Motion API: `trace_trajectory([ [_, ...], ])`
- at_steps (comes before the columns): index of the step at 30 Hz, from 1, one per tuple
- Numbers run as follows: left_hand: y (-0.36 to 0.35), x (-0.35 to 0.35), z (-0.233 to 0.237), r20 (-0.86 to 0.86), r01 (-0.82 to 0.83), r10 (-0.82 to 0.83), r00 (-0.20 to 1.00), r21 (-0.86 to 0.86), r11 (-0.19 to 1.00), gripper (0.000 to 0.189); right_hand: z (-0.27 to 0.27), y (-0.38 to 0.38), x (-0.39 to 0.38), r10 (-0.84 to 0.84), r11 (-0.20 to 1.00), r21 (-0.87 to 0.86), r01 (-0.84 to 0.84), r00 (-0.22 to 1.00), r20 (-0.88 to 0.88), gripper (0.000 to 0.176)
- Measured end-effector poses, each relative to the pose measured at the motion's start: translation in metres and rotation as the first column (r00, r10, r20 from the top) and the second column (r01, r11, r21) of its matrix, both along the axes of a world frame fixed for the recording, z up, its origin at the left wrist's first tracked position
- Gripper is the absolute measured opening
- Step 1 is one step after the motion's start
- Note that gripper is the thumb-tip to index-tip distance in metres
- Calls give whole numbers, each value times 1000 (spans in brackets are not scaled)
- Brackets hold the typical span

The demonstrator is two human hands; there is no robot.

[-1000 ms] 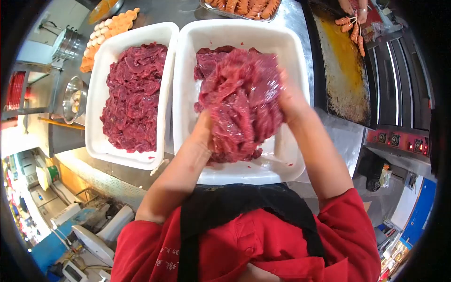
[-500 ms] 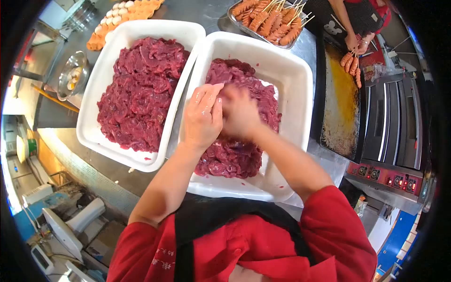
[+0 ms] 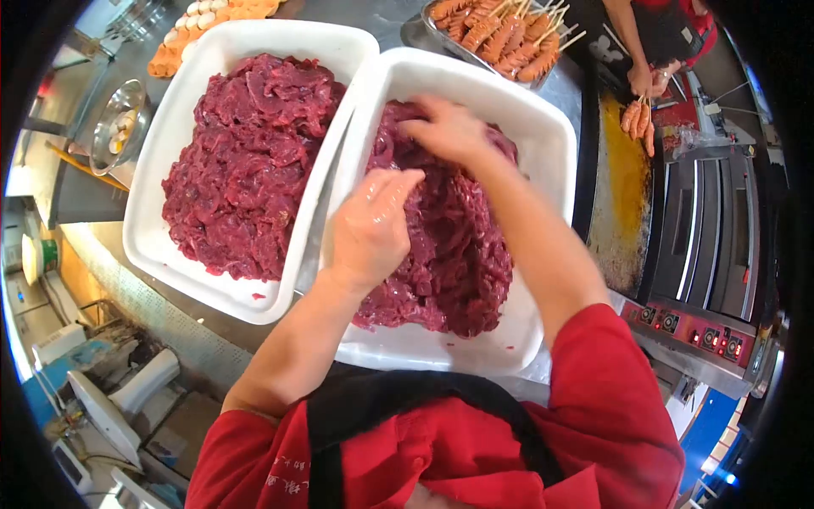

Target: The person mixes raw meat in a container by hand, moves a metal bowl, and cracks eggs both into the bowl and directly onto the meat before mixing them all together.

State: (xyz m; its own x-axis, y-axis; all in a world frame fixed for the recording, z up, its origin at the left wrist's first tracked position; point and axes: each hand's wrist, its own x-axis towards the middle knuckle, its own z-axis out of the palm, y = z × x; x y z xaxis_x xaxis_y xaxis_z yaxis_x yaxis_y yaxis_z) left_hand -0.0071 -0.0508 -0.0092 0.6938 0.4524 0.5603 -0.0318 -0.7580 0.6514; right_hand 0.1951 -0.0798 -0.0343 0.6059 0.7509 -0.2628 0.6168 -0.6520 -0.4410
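Observation:
Raw dark-red sliced meat [image 3: 458, 254] lies in the right-hand white plastic tub [image 3: 549, 170], with a hollow down its middle. Over the left side of this heap is my left hand [image 3: 373, 227], wet, its fingers curled together and pointing right; whatever is inside them is hidden. Farther back, my right hand [image 3: 451, 131] touches the top of the meat, thumb and forefinger apart, slightly blurred. A second white tub [image 3: 142, 216], to the left, holds another pile of raw meat [image 3: 254, 170].
Scored sausages on sticks [image 3: 500, 38] fill a metal tray at the back. An egg carton [image 3: 165, 59] and a steel bowl [image 3: 106, 140] with eggs stand left. On the right, another person's hands [image 3: 651, 81] hold sausage skewers by a greasy griddle [image 3: 623, 187].
My right hand has moved back and opened away from my left. My left fingers have curled more. The meat now shows a hollow, and the view has shifted slightly.

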Motion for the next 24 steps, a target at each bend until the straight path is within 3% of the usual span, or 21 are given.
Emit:
trace_trajectory([
  [1,-2,-1,0,-37,-12,10,999,-50,999,33,14,8,-34,137,982,-149,-115,980,147,55],
  [2,-1,-1,1,-64,-23,17,998,-95,995,33,3,6,-55,242,963,-155,-219,958,151,52],
  [3,0,2,-2,-3,-26,26,1000,-93,995,35,11,-17,-78,452,881,-244,-405,872,186,49],
  [4,-1,1,-1,1,-10,10,1000,-98,995,35,-1,-40,-95,554,825,-238,-512,815,170,49],
  [5,-1,0,0,-13,3,-4,1000,-118,993,35,9,-75,-120,527,848,-52,-527,831,178,46],
  [6,0,1,1,-21,7,-10,1000,-132,991,36,19,-111,-130,700,709,-50,-703,694,166,40],
  [7,0,-1,1,-28,2,-6,1000,-134,991,36,24,-140,-134,719,686,38,-727,684,121,32],
  [9,0,-2,2,-28,16,-20,999,-140,990,36,29,-161,-112,703,694,-238,-680,711,16,37],
  [10,-2,-3,2,-31,25,-30,999,-148,989,35,33,-160,-92,645,741,-311,-596,760,81,36],
  [11,-2,-3,1,-35,25,-30,999,-148,989,35,29,-154,-67,568,800,-329,-502,811,144,34],
  [13,-3,-2,-3,-28,23,-25,999,-72,997,35,16,-119,-20,178,973,-189,-132,951,252,29],
  [15,-3,-1,-4,-54,26,-29,998,-65,998,34,-8,-74,25,-32,981,-176,87,956,290,48],
  [16,-3,-1,-3,-64,36,-40,997,-57,998,34,-2,-55,9,-77,972,-203,119,976,205,55],
  [17,-3,1,-2,-80,30,-34,996,-50,998,33,-6,-48,-24,-11,972,-225,64,973,229,55],
  [18,-3,4,-1,-70,40,-43,997,-45,998,33,-11,-57,-60,176,984,-91,-154,921,347,54],
  [19,-4,4,-1,-45,39,-40,998,-28,999,32,7,-58,-94,334,929,-241,-282,918,214,52],
  [20,-4,5,-2,-21,40,-40,999,-8,999,31,-6,-77,-125,384,923,-100,-370,893,235,49],
  [21,-4,4,-5,-52,51,-56,997,-96,994,30,16,-92,-143,567,804,-207,-558,823,-20,47],
  [23,-3,1,-2,-40,54,-58,998,-88,995,30,23,-135,-150,630,775,96,-625,752,-193,42],
  [24,-3,-1,0,-30,51,-54,998,-82,995,31,23,-151,-138,636,765,32,-643,747,-195,40],
])
